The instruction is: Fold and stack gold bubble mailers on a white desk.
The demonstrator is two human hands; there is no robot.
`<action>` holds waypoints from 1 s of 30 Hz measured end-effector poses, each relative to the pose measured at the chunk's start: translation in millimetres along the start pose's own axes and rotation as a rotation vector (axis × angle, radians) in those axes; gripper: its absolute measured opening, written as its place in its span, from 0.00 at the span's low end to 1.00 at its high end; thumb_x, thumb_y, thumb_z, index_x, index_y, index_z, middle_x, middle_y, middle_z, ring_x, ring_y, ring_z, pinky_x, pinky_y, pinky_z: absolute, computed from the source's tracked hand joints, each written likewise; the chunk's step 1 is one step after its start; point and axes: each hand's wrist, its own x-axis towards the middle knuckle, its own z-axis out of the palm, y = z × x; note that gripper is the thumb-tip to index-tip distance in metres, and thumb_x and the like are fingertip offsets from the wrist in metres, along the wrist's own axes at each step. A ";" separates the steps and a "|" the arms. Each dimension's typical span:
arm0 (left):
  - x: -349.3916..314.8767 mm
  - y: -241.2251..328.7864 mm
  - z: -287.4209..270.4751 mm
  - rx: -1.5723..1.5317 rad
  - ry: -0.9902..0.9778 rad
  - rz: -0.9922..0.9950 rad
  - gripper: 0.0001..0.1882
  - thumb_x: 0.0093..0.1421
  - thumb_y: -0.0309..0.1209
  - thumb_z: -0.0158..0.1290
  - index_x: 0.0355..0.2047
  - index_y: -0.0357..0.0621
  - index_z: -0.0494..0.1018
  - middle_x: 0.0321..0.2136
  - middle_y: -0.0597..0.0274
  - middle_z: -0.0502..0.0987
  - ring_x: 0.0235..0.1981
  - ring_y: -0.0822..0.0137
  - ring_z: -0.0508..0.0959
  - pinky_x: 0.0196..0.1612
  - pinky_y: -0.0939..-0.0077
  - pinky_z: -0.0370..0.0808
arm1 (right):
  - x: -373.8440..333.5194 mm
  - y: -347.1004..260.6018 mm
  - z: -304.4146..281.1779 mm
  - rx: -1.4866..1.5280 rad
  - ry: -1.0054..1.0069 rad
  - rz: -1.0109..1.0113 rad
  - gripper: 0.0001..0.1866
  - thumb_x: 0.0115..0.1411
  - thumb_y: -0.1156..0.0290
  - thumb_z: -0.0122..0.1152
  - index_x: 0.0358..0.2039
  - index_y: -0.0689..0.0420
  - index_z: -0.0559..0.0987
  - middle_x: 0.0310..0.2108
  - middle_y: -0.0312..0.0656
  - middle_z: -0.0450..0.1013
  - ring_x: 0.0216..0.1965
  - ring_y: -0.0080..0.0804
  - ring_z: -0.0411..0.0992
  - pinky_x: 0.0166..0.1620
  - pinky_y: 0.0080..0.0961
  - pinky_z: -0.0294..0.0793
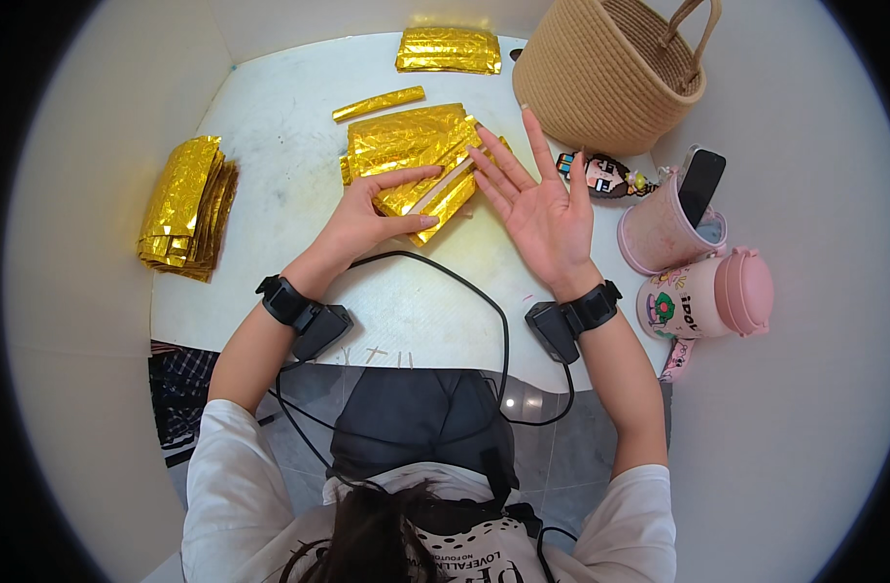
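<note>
In the middle of the white table, my left hand [362,216] grips a folded gold foil paper sheet [453,202] by its near end. Its thumb and index finger press on either side of a pale strip along the fold. My right hand [552,222] is palm up with fingers spread, the fingertips beside or just touching the sheet's right edge. Beneath and beyond the sheet lies a pile of gold foil paper [406,136], partly covered by it. A narrow rolled gold foil piece [379,103] rests just past that pile.
Folded gold foil stacks lie at the left [182,199] and the back [449,51]. On the right are a woven basket [591,83], a beaded ornament [605,177], a pink cup [649,233] holding a phone [701,185], and a pink-lidded bottle [688,299]. A black cable [464,280] loops between my wrists.
</note>
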 end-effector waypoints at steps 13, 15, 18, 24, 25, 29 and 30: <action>0.3 -0.3 -0.5 0.001 -0.001 0.000 0.31 0.48 0.24 0.64 0.54 0.43 0.70 0.50 0.64 0.73 0.47 0.76 0.72 0.52 0.81 0.69 | 0.2 -0.1 0.0 -0.012 0.016 -0.003 0.35 0.66 0.40 0.23 0.68 0.44 0.47 0.65 0.54 0.50 0.66 0.43 0.51 0.68 0.34 0.44; 0.1 1.0 0.0 0.007 0.000 0.002 0.31 0.48 0.24 0.64 0.54 0.43 0.70 0.50 0.64 0.73 0.47 0.76 0.72 0.52 0.81 0.69 | 0.1 -0.2 0.0 -0.018 0.021 -0.004 0.34 0.66 0.41 0.23 0.68 0.44 0.47 0.65 0.54 0.51 0.65 0.43 0.52 0.67 0.35 0.45; 0.3 0.3 0.1 0.012 0.003 0.006 0.31 0.48 0.24 0.64 0.55 0.43 0.70 0.50 0.64 0.73 0.48 0.76 0.72 0.52 0.81 0.69 | -0.2 -0.4 0.0 -0.027 0.022 -0.005 0.34 0.66 0.41 0.22 0.68 0.44 0.47 0.65 0.54 0.51 0.65 0.43 0.52 0.67 0.34 0.46; 0.3 -0.5 0.2 -0.004 0.002 -0.004 0.30 0.49 0.24 0.64 0.55 0.43 0.70 0.50 0.64 0.73 0.47 0.76 0.72 0.52 0.81 0.68 | 0.1 0.5 -3.0 -0.045 0.030 0.003 0.34 0.66 0.41 0.22 0.68 0.45 0.47 0.65 0.53 0.52 0.64 0.41 0.54 0.66 0.34 0.48; 0.1 -0.3 0.3 -0.009 0.002 -0.007 0.30 0.49 0.24 0.64 0.55 0.43 0.70 0.50 0.64 0.73 0.47 0.76 0.72 0.52 0.81 0.69 | 0.1 0.5 -2.8 -0.045 0.030 0.003 0.34 0.66 0.41 0.22 0.68 0.45 0.47 0.65 0.53 0.52 0.64 0.41 0.54 0.66 0.34 0.48; 0.2 -0.8 0.3 -0.010 0.005 -0.003 0.30 0.49 0.24 0.64 0.54 0.43 0.70 0.50 0.64 0.73 0.47 0.76 0.73 0.52 0.81 0.69 | -0.1 -0.1 -1.5 -0.062 0.045 0.005 0.34 0.67 0.41 0.22 0.68 0.45 0.48 0.64 0.53 0.53 0.63 0.40 0.56 0.66 0.33 0.49; 0.3 -0.5 0.1 -0.005 0.004 0.000 0.30 0.49 0.24 0.64 0.54 0.43 0.70 0.50 0.64 0.73 0.47 0.76 0.73 0.52 0.81 0.69 | -0.2 -0.2 -1.6 -0.067 0.050 0.005 0.34 0.67 0.41 0.22 0.68 0.46 0.48 0.64 0.53 0.54 0.63 0.40 0.56 0.66 0.33 0.49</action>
